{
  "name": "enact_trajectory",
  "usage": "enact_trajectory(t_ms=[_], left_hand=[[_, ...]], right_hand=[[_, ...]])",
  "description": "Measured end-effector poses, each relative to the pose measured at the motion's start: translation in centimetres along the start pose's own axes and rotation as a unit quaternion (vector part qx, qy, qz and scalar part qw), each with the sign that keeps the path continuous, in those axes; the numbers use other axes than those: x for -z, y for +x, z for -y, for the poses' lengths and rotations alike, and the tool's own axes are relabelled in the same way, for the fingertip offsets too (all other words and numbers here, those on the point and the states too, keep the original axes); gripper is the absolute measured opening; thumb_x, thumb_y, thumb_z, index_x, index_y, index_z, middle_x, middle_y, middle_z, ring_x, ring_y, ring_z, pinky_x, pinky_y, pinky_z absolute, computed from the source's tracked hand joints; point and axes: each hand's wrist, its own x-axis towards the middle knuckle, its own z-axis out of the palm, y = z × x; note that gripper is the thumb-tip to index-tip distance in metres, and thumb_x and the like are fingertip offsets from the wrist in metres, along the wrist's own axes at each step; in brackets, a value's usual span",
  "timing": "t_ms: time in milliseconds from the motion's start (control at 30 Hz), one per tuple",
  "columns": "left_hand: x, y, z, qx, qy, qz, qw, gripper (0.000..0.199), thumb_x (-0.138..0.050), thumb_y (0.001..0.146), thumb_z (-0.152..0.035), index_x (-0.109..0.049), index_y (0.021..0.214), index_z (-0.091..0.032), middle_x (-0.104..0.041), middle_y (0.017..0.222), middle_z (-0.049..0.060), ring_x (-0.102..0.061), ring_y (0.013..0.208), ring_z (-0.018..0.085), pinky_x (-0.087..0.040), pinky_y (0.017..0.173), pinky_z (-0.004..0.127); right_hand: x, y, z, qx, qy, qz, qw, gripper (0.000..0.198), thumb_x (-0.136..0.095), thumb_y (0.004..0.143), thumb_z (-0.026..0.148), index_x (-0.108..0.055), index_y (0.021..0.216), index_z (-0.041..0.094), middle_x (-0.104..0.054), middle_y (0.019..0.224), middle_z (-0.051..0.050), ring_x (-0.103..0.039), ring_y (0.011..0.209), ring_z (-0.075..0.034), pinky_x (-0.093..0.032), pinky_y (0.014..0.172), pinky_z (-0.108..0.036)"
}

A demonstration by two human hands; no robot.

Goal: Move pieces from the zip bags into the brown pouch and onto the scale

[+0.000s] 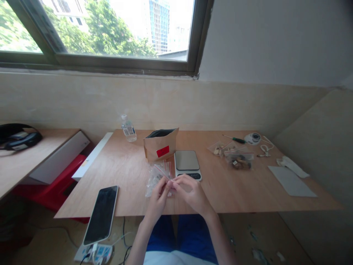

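Observation:
My left hand [160,191] and my right hand [193,192] meet over the front of the table, thumbs and fingertips pinched together. Between them is the edge of a clear zip-lock bag [162,171], whose red seal line runs up and left from my fingers. More crumpled clear plastic bags [151,186] lie beside my left hand; fingers partly hide them. Just beyond my right hand sits a kitchen scale [186,160], nothing on its plate. A brown paper pouch [153,148] with a red label stands open at the top behind the bags.
On the right lie filled zip bags [239,161], a screwdriver [237,140], a white dome camera [252,138] and white paper [291,181]. A water bottle [128,129] stands back left. A tablet [101,215] overhangs the front left edge, above a power strip [106,252].

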Motion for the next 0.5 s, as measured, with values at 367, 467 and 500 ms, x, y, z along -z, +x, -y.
enact_trajectory(t_ms=[367,467,500], left_hand=[[-0.2,-0.3,-1.2,-0.041,0.069,0.033,0.996,0.023,-0.049,0.086,-0.036,-0.056,0.072,-0.019,-0.060,0.070,0.003,-0.056,0.065,0.015,-0.042,0.058,0.023],[0.2,-0.8,-1.2,-0.053,0.083,0.041,0.994,0.026,-0.048,0.086,-0.034,-0.058,0.067,-0.019,-0.060,0.066,0.003,-0.056,0.064,0.015,-0.042,0.058,0.024],[0.3,-0.9,-1.0,-0.057,0.085,0.039,0.994,0.028,-0.048,0.087,-0.034,-0.058,0.065,-0.019,-0.060,0.065,0.003,-0.056,0.063,0.015,-0.042,0.059,0.024]], right_hand=[[-0.3,0.3,-0.9,-0.019,-0.052,-0.140,0.989,0.017,-0.054,0.083,0.028,-0.064,0.072,0.020,-0.065,0.072,-0.002,-0.062,0.067,-0.016,-0.049,0.064,-0.025],[1.6,1.2,-1.6,-0.082,-0.014,-0.295,0.952,0.021,-0.055,0.082,0.037,-0.062,0.078,0.018,-0.067,0.072,-0.004,-0.063,0.064,-0.017,-0.050,0.061,-0.027],[2.3,1.4,-1.6,-0.096,0.010,-0.329,0.939,0.023,-0.056,0.081,0.040,-0.062,0.079,0.018,-0.067,0.072,-0.005,-0.063,0.063,-0.017,-0.050,0.059,-0.027]])
